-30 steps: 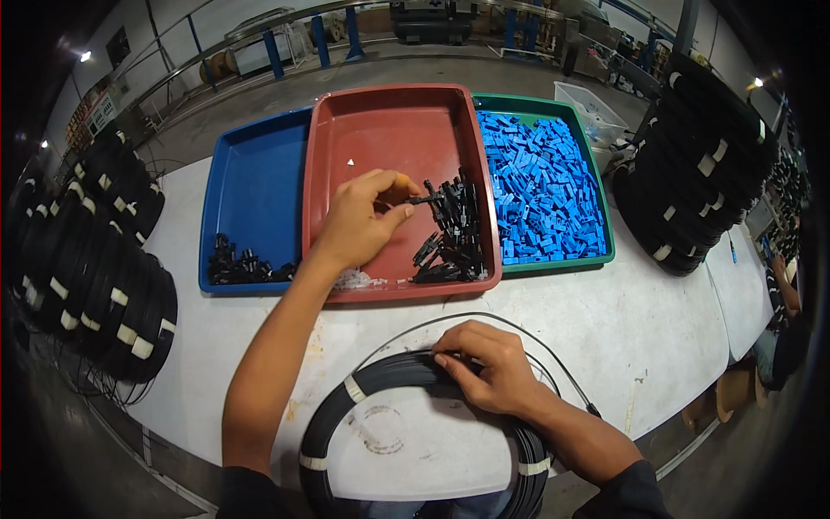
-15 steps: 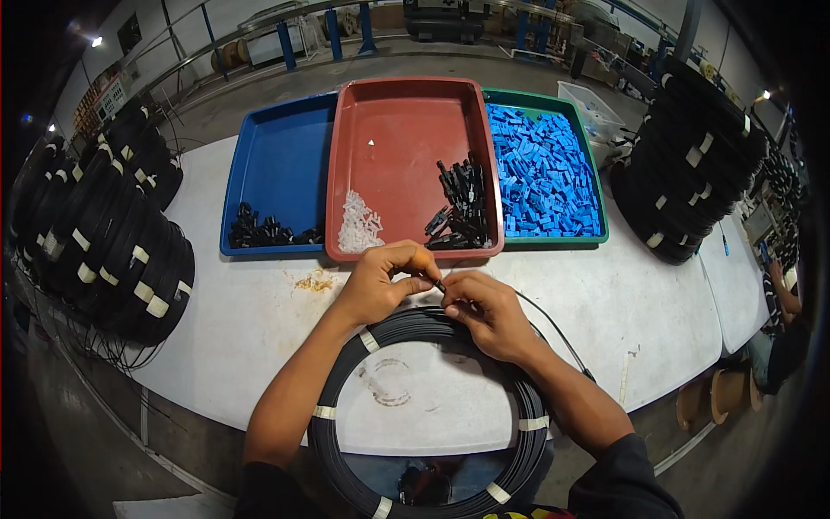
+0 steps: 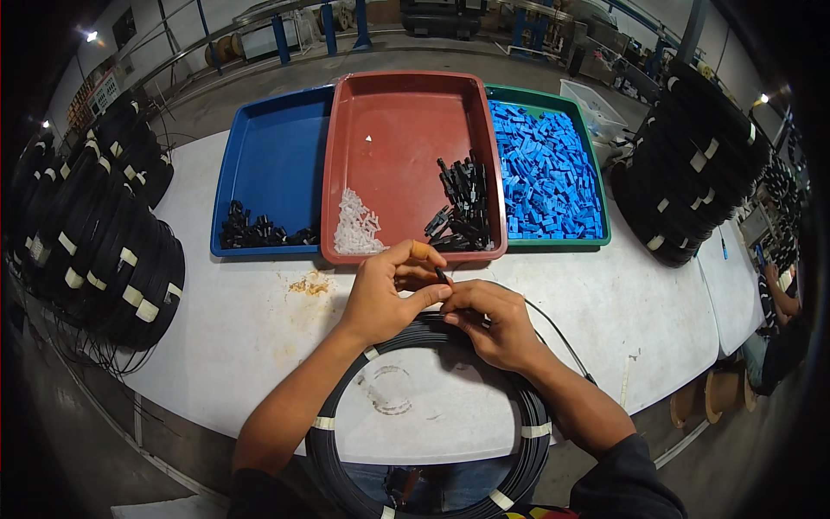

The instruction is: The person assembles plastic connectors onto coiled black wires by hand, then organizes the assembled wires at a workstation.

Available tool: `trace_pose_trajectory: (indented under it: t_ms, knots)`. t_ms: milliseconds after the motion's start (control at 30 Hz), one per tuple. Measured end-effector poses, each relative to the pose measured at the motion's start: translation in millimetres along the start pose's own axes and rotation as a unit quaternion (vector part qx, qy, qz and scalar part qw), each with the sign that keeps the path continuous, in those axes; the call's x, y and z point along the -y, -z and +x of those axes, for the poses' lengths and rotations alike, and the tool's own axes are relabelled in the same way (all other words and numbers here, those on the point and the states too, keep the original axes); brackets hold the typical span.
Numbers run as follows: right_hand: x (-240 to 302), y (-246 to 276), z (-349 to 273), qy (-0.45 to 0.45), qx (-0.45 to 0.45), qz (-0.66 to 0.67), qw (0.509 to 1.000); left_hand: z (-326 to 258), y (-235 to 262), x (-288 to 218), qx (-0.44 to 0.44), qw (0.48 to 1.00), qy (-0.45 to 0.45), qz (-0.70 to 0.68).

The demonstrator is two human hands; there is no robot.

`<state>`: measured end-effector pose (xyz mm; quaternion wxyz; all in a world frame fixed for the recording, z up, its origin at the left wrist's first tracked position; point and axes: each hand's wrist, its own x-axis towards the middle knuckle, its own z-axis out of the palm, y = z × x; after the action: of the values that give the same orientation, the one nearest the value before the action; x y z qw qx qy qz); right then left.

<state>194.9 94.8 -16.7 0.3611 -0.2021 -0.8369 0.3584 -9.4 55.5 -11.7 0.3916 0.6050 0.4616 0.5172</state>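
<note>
A small black connector [image 3: 443, 276] sits between the fingertips of my two hands, just in front of the red tray. My left hand [image 3: 389, 290] curls around it, with thumb below and index finger arched above. My right hand [image 3: 494, 322] pinches at its lower end, where the grip hides the join. From the right hand a thin black cable [image 3: 558, 333] arcs to the right, down to a dark end piece on the table. Below both hands lies a coil of black cable [image 3: 324, 450], bound with white tape and overhanging the table's near edge.
Beyond my hands stand a blue tray [image 3: 275, 95] with black parts, a red tray [image 3: 406, 82] with clear and black pieces, and a green tray [image 3: 603, 208] of blue clips. Taped cable coils are stacked at left [image 3: 112, 259] and right [image 3: 692, 164]. Another person sits far right.
My left index finger has lifted and arched away from the thumb, showing more of the black connector. My right hand stays closed in nearly the same place. The view has shifted slightly.
</note>
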Motion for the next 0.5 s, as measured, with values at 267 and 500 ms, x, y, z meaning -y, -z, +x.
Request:
trace_pose_trajectory:
  t_ms: [267,500]
  knots:
    - [-2,-1,-2,0.031,-0.009,-0.030,0.999,-4,5,-1,-0.082,0.973,-0.029,-0.212]
    - [-3,1,-1,-0.019,-0.033,-0.042,0.998,-3,11,13,-0.049,0.991,-0.022,-0.118]
